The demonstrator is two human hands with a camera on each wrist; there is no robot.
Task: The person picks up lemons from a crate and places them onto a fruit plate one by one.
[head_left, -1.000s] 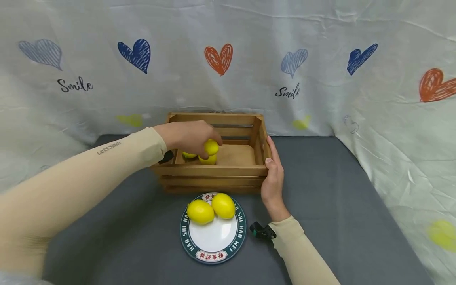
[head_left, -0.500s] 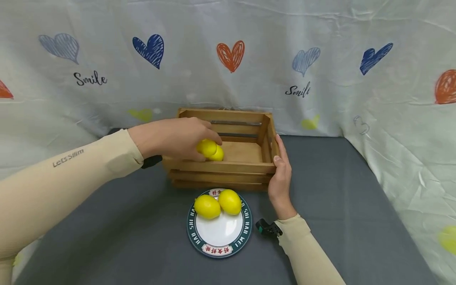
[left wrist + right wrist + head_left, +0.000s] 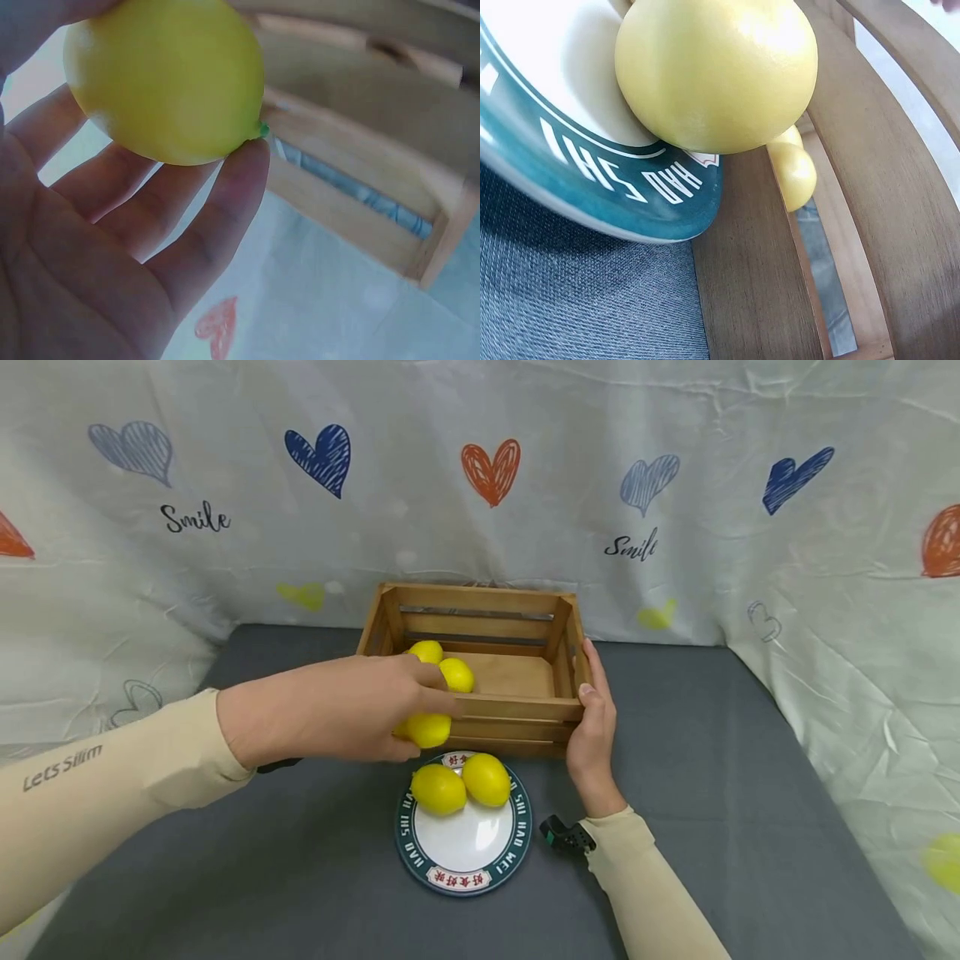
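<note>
Lemon (image 3: 428, 730) in the left hand (image 3: 337, 706), thumb and fingers bent round it, in front of the slatted crate (image 3: 517, 708) and near the plate (image 3: 465, 852)! The right hand (image 3: 592, 735) presses the crate's right end, fingers straight, thumb at the front corner. Two fruits (image 3: 456, 676) sit inside, one partly screened by the left hand; a yellow pair (image 3: 438, 790) shares the plate. Now textures: smooth yellow skin with a green nub, grained wood, a round white plate with lettered green rim, grey woven-looking tabletop (image 3: 712, 793), crinkled heart-printed sheet (image 3: 525, 543) behind.
</note>
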